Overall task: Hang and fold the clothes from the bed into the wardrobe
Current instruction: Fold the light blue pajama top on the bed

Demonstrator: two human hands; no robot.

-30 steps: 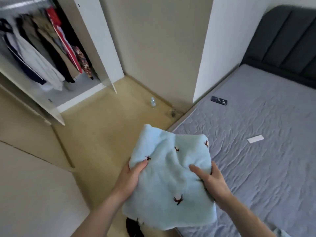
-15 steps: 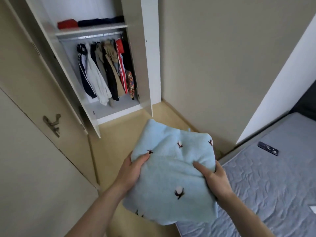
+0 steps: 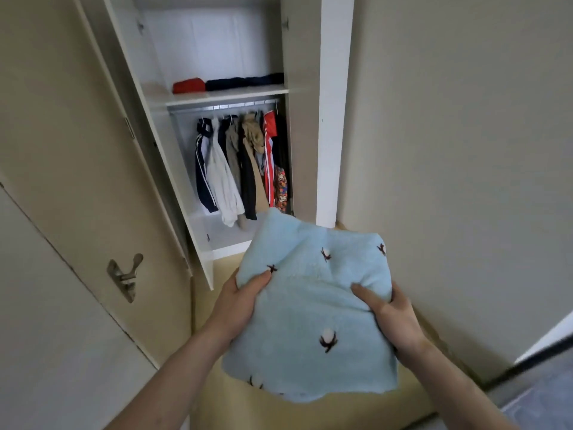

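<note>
Folded light-blue garment (image 3: 313, 311) held flat in front of the open wardrobe (image 3: 229, 97), long axis running away from the person toward it; left hand (image 3: 238, 308) and right hand (image 3: 390, 318) grip opposite side edges, thumbs on top, fingers curled beneath; fleecy fabric, small dark cotton-boll motifs.

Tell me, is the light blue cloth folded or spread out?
Folded. The light blue cloth forms a compact layered bundle, gripped at its sides by the left hand and right hand.

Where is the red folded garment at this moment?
In the head view, the red folded garment lies on the wardrobe shelf above the hanging rail, at the left end, beside dark folded clothes.
</note>
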